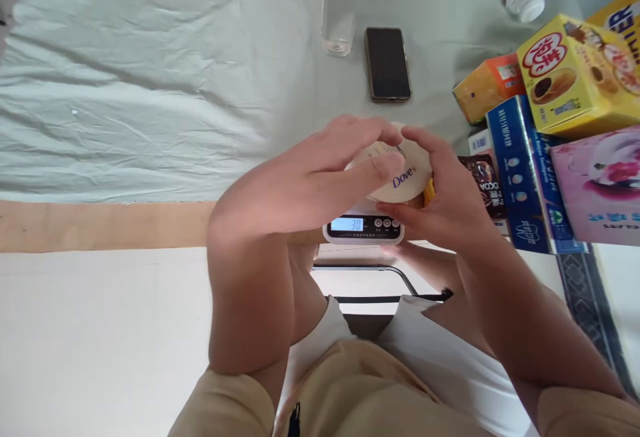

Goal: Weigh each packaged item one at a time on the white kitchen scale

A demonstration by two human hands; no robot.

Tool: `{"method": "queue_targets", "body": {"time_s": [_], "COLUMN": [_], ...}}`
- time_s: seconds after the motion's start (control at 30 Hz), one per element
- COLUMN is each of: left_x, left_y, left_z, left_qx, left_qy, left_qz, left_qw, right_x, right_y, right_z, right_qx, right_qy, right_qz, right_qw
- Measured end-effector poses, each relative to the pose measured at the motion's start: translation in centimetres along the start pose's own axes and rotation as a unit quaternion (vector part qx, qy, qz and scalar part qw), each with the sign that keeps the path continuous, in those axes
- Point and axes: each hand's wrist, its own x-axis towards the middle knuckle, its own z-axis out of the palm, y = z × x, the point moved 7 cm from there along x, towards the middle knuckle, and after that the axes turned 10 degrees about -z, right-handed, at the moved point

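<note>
The Dove tub (414, 165) sat just right of the frame's centre, above the scale (369, 236), whose display (347, 225) seemed to read 30. Both hands grasped the tub. The right hand (447, 190) curled around its right side, fingers at the upper edge and thumb below; the left hand (345, 174) reached across from the left, its thumb flat on the top. Whether the tub's base rested on the scale could not be told, as the hands hid it.

Doing this well probably called for a light, even hold that kept the tub level, since pressing down on it could have skewed the reading or tipped it. The right wrist also needed care near the cocoa pack (484, 182) and blue box (517, 177), close by at right. The phone (389, 64) lay well apart, above.
</note>
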Motion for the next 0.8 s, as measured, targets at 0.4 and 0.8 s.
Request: {"method": "queue_targets", "body": {"time_s": [0.4,0.8], "left_x": [2.1,1.8], "left_y": [-2.7,-1.4], "left_z": [2.0,-2.2], "left_qx": [0.062,-0.055], "left_qy": [-0.013,0.272], "left_qz": [-0.084,0.156], "left_qw": [0.994,0.948], "right_x": [-0.5,-0.1], "right_y": [1.1,0.3], "right_z": [-0.9,-2.2], "right_qx": [0.059,0.144], "right_qy": [0.027,0.217], "right_qz": [0.001,-0.008], "right_qw": [0.998,0.965]}}
